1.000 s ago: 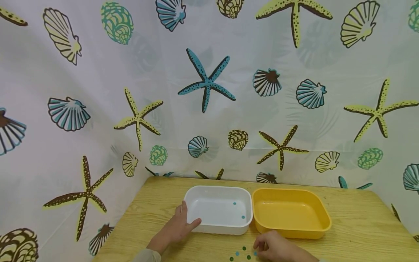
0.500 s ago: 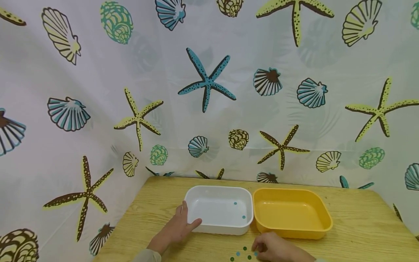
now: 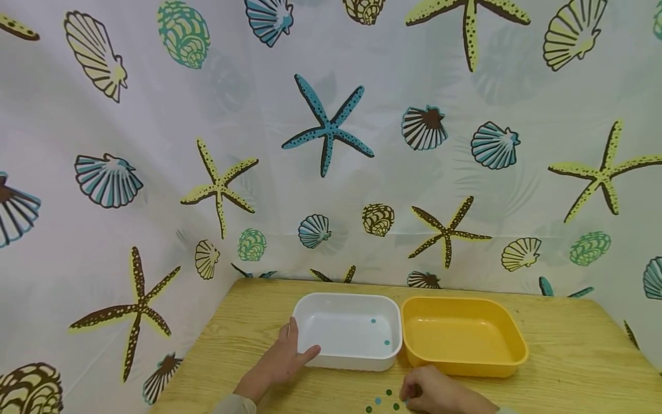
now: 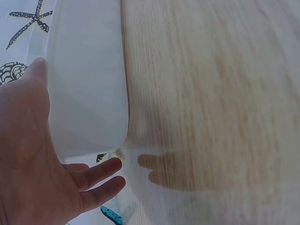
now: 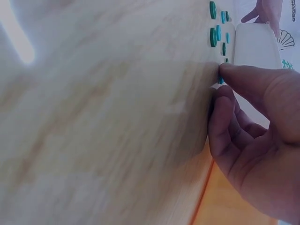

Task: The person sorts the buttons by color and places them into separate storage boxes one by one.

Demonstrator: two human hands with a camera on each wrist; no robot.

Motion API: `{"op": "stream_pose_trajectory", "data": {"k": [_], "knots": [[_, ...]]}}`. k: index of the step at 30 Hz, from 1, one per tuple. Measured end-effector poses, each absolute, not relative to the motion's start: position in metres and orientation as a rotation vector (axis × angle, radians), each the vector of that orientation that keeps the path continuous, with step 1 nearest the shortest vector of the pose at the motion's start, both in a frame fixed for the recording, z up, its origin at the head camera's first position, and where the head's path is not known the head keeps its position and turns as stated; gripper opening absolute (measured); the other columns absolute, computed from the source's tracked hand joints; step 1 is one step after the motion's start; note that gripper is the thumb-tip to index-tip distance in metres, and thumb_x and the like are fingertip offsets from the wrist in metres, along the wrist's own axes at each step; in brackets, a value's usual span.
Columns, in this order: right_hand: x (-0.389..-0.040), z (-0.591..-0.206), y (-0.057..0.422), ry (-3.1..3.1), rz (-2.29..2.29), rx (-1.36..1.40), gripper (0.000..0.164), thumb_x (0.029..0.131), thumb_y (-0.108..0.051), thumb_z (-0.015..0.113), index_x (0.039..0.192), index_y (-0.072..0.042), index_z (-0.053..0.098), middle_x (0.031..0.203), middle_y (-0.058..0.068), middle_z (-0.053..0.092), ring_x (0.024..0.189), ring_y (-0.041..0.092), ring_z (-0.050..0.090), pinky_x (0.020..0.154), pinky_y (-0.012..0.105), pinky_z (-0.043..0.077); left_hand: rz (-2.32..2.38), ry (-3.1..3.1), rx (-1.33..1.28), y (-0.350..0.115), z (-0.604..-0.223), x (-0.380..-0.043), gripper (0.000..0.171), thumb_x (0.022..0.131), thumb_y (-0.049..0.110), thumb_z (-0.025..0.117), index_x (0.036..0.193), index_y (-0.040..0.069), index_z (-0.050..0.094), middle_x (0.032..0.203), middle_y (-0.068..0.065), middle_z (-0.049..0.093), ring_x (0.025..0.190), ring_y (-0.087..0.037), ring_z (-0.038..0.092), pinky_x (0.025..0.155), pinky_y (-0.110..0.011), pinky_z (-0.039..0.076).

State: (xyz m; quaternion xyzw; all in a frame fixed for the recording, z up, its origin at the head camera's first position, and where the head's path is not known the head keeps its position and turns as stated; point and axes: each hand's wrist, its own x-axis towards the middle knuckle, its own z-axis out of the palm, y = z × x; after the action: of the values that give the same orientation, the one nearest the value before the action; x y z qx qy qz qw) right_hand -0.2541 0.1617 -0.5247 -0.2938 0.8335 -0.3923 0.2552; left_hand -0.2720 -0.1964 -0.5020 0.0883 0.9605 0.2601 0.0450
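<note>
My left hand (image 3: 281, 359) rests against the near left corner of a white plastic tub (image 3: 357, 363). Its thumb lies at the rim, and the fingers stretch along the tub's end wall in the left wrist view. Before the tubs, my right hand (image 3: 431, 391) is low over the table, thumb and index fingertip at a small blue disc (image 5: 221, 80), which they pinch at the tabletop. Its other fingers are curled in. Close by lie green discs (image 3: 389, 393) and another blue disc (image 3: 377, 401). Two blue discs (image 3: 387, 342) lie inside the white tub.
A yellow tub (image 3: 481, 370) stands right beside the white one, just behind my right hand. Both sit on a wood-grain table (image 3: 569, 356). A curtain (image 3: 248, 98) printed with shells and starfish hangs behind the table and along its sides.
Both hands keep nearly the same place. A little less of the blue disc at my right fingertips shows now. The whole head view has shifted very slightly.
</note>
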Motion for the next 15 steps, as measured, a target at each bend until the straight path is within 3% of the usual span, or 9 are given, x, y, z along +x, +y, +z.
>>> {"op": "stream_pose_trajectory", "data": {"k": [5,15], "knots": [[-0.262,-0.536,0.169,2.288,-1.024,-0.935,0.006,0.091,-0.023,0.064,0.092,-0.022,0.07,0.087,-0.011,0.064,0.075,0.005,0.057,0.065,0.025,0.05,0.796,2.929,0.268,-0.197,-0.501,-0.272,0.104,0.09,0.064,0.046,0.145,-0.015,0.003,0.145,-0.035,0.017,0.12,-0.044,0.045,0.095,-0.052,0.04],[-0.245,-0.516,0.164,2.309,-1.078,-0.771,0.009,0.086,-0.005,0.065,0.084,-0.013,0.068,0.076,-0.007,0.061,0.067,0.006,0.053,0.061,0.023,0.046,0.811,2.917,0.268,-0.197,-0.502,-0.272,0.104,0.09,0.063,0.046,0.145,-0.015,0.004,0.145,-0.035,0.017,0.119,-0.044,0.045,0.095,-0.052,0.039]]}}
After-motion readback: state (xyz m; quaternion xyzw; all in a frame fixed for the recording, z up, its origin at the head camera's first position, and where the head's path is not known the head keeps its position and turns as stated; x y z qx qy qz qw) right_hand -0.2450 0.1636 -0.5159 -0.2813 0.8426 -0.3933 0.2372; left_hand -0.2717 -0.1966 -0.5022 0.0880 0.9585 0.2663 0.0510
